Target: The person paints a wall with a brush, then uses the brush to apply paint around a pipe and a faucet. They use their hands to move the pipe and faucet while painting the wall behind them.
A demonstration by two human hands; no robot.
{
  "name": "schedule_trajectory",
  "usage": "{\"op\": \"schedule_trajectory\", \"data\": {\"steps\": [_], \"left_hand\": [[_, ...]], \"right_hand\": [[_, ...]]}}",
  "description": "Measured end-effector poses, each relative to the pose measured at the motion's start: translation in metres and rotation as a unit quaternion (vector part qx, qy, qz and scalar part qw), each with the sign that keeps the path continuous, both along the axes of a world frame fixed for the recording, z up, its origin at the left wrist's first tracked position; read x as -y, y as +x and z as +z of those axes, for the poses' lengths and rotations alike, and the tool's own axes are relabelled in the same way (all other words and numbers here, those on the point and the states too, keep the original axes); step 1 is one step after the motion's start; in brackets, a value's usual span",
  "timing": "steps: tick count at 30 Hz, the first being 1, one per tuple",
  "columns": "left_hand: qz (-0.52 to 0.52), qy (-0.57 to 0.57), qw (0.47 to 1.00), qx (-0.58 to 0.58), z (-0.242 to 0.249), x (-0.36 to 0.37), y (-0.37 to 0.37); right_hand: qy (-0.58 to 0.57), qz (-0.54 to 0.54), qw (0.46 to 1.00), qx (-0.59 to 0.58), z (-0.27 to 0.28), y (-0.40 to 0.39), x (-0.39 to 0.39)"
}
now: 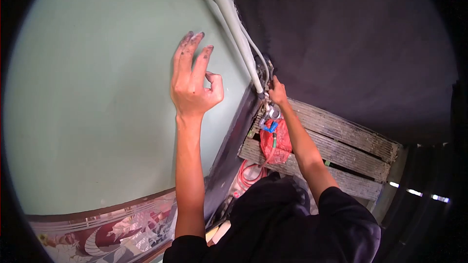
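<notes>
My left hand is raised in front of the pale green wall. Its thumb and index finger curl into a ring, while the other fingers stretch up and apart; dark smudges mark the fingertips, and nothing is in the hand. At the corner where the walls meet, my right hand closes around something dark beside the pipes; its fingers hide most of that thing. Just below the right hand are a round metal-rimmed gauge and a blue fitting. A red plastic bag hangs behind them.
Weathered slatted boards stand right of the bag, under a dark wall. A coiled pink hose lies below. The green wall fills the left side, above a patterned floral panel.
</notes>
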State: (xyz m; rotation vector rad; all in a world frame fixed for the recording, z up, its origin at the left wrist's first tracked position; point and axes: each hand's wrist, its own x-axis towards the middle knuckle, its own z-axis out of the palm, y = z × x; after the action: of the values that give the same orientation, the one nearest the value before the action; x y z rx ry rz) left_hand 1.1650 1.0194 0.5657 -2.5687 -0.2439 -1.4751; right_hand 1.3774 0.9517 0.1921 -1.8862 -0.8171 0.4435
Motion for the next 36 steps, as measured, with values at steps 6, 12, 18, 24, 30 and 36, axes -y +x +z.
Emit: {"op": "schedule_trajectory", "data": {"steps": [6,12,18,24,30,36], "left_hand": [[-0.036,-0.049,0.998,0.009,-0.017,-0.002,0.001],[-0.028,-0.251,0.944,-0.210,-0.215,0.018,0.013],[-0.017,-0.311,0.870,-0.383,-0.297,0.000,0.009],[-0.019,-0.243,0.899,-0.363,-0.325,0.000,0.019],[-0.037,-0.246,0.898,-0.363,-0.326,-0.003,0.014],[-0.029,-0.275,0.882,-0.382,-0.326,-0.003,0.013]], "right_hand": [[0.073,0.011,0.997,0.038,0.073,0.008,0.014],[0.078,0.029,0.994,0.070,0.001,0.025,-0.030],[-0.010,0.025,0.995,-0.098,-0.057,0.009,0.024],[0.068,0.019,0.998,-0.003,0.003,0.012,0.021],[0.070,0.004,0.997,-0.043,-0.074,0.009,-0.009],[-0.048,0.010,0.992,-0.115,-0.142,-0.007,0.041]]}}
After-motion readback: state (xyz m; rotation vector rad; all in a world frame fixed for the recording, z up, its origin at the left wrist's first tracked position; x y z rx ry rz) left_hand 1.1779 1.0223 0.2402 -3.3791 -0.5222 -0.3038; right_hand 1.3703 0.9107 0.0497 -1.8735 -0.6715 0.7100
